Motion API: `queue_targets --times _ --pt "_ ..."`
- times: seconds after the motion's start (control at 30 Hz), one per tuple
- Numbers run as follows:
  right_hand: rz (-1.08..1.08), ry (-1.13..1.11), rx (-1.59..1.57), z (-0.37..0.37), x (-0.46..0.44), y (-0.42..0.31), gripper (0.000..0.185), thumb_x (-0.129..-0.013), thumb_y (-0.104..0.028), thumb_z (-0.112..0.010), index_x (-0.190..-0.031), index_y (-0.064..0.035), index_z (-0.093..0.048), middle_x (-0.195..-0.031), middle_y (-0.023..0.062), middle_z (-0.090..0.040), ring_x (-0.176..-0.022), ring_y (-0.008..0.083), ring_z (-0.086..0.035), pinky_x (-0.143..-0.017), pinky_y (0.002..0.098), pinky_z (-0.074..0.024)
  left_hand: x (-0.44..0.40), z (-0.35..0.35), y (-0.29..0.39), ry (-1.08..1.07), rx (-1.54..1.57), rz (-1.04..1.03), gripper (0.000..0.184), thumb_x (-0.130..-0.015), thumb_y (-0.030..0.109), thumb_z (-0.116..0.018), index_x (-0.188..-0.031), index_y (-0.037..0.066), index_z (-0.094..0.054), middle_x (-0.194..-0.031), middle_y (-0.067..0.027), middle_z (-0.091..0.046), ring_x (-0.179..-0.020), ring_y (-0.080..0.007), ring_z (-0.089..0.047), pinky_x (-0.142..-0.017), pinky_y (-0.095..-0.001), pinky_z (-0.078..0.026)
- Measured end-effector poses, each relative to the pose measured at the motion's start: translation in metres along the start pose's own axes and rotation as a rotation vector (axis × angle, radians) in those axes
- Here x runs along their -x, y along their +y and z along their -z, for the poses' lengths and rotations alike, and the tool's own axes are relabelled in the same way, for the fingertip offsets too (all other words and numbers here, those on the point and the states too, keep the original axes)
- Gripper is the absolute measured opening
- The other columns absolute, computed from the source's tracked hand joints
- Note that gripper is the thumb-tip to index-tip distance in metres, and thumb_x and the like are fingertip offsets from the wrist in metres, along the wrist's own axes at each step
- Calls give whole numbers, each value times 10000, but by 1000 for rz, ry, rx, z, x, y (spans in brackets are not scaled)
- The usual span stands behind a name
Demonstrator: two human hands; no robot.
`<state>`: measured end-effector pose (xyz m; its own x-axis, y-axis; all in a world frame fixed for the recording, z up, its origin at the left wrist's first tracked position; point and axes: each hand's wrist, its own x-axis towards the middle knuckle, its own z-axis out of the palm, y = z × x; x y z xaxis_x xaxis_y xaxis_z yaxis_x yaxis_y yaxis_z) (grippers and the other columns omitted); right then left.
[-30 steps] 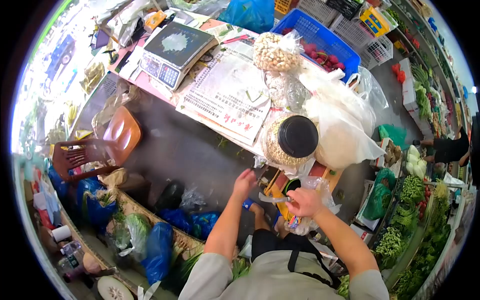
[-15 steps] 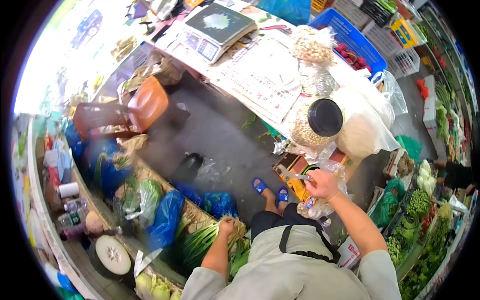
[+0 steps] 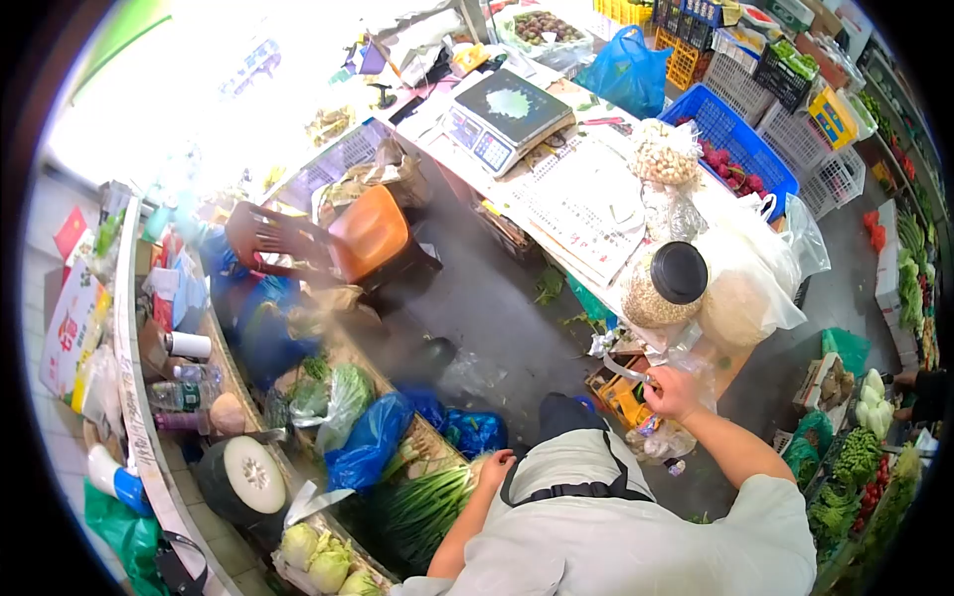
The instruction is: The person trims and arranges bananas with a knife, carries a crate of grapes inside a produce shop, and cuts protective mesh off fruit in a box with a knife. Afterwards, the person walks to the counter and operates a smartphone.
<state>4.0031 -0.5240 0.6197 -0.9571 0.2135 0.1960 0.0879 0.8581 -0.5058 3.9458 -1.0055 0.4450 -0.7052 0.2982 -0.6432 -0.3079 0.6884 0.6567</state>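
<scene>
My right hand is closed around the handle of a small curved knife, whose blade points to the left, near the table's lower right corner. Low in the middle, my left hand is at the root end of a bunch of green onions; its fingers are closed and look wrapped at the roots. The green onions lie in a long bin, their leaves spreading down and left. A blue plastic bag is left of them.
A table holds a scale, newspaper and a black-lidded jar. An orange-brown chair stands at the left. Cut winter melon and cabbages are lower left; vegetable shelves line the right.
My left hand has gone from in front of me down to the green onions. My right hand still holds the knife. The view has swung left, so the table appears further right.
</scene>
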Motion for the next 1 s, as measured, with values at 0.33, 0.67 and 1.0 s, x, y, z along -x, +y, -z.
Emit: queue_targets --times 0.33,0.67,1.0 --pt "-171 -236 88 -3 -19 -10 254 -843 -256 -732 -1048 -117 -675 -897 109 -703 -802 342 -691 -685 467 -542 -39 70 -54 143 70 263 330 -926 261 -733 -1152 20 -739 -978 -116 -764 -874 -212 -715 -819 -347 -565" --pt "-470 -9 -187 -115 -211 -70 332 -930 -290 -736 -1144 -49 -658 -1001 216 -702 -941 410 -684 -806 453 -539 -128 139 -27 33 -6 195 331 -929 234 -747 -1170 8 -726 -989 -79 -757 -819 -157 -685 -757 -317 -558" --pt "-874 366 -104 -215 -390 38 635 -960 -226 -661 -1474 22 -382 -1361 322 -519 -1248 470 -535 -1063 492 -439 -307 355 173 382 542 126 255 -1004 193 -665 -1190 23 -698 -926 -48 -730 -762 -136 -671 -666 -286 -538"
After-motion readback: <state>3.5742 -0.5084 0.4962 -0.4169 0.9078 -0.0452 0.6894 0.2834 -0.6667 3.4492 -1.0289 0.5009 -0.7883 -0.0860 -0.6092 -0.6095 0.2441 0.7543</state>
